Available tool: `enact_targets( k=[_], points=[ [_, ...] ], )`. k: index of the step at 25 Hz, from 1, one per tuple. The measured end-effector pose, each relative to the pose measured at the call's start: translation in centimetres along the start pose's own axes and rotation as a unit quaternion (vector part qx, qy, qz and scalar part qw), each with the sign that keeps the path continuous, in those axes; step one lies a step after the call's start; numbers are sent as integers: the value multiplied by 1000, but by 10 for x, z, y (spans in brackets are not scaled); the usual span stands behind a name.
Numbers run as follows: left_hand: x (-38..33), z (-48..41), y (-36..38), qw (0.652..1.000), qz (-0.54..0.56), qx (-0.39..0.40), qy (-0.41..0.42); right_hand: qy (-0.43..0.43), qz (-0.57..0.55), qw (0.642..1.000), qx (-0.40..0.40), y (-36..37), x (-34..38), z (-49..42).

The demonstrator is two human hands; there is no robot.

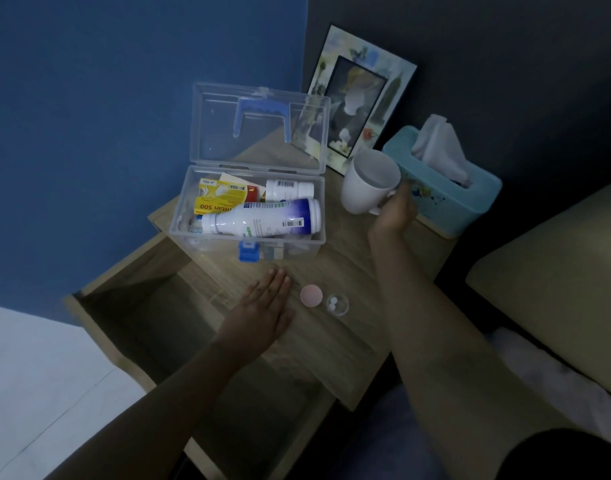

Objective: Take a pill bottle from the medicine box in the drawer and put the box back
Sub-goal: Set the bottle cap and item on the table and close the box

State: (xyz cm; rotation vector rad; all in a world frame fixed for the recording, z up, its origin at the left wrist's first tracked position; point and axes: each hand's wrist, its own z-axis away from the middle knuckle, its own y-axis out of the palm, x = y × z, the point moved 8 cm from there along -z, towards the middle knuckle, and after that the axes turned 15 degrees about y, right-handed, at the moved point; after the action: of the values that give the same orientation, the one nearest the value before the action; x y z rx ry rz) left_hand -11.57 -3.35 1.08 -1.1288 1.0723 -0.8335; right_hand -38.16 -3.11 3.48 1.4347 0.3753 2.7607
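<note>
- Medicine box (pixel 248 216) sits open on the wooden worktop (pixel 331 341), its clear lid standing upright against the blue wall, so the taking-out step looks done.
- Inside it lie a large white bottle (pixel 262 220) on its side, a smaller white bottle (pixel 288 190) behind that, and a yellow packet (pixel 221 199) — nothing here shows which bottle the task means.
- Near the worktop's front edge a pink cap (pixel 311 295) and a small clear cup (pixel 337 304) holding two white pills lie side by side, which suggests some medicine is already out.
- Drawer (pixel 158 323) below the worktop stands pulled open and looks bare inside; closing the box and returning it there is, by my judgement, what is left.
- Left hand (pixel 262 306) rests flat on the worktop with fingers (pixel 279 277) stretched out and gripping nothing; it lies just in front of the box's blue latch (pixel 248 252) and beside the pink cap, not touching either.
- Right hand (pixel 395 209) is to the right of the box, its fingers closed on the handle of a white mug (pixel 368 181) — the mug is tilted and stands near the box, next to a teal tissue box (pixel 442 192) and a picture frame (pixel 359 98).
</note>
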Motion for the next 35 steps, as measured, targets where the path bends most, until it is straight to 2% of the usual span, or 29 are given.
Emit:
enact_targets(
  k=[2,5,7,10,22,26,29,32,35],
  points=[
    [9,-3,-1,1000,-28,0,1,-7,-6,1000,11,-9,0,11],
    [23,-3,8,1000,-10,19,-1,-15,16,1000,17,-31,-13,32],
    [27,-4,9,1000,-13,-3,-2,-29,28,999,0,-51,-23,47],
    [27,-3,18,1000,0,22,-3,-35,27,999,1,-72,-40,61],
    [33,-4,27,999,32,-9,-6,-28,29,999,10,-81,-59,54],
    [35,-5,28,999,40,26,-15,-53,53,997,-17,-83,-55,59],
    [36,-7,16,995,76,58,-14,-40,76,996,-21,-82,-55,62],
    [30,1,-19,997,77,-12,-6,-10,63,997,-45,-91,-51,66],
    [19,15,-62,993,57,-98,42,-131,59,987,-75,-94,0,78]
  ],
)
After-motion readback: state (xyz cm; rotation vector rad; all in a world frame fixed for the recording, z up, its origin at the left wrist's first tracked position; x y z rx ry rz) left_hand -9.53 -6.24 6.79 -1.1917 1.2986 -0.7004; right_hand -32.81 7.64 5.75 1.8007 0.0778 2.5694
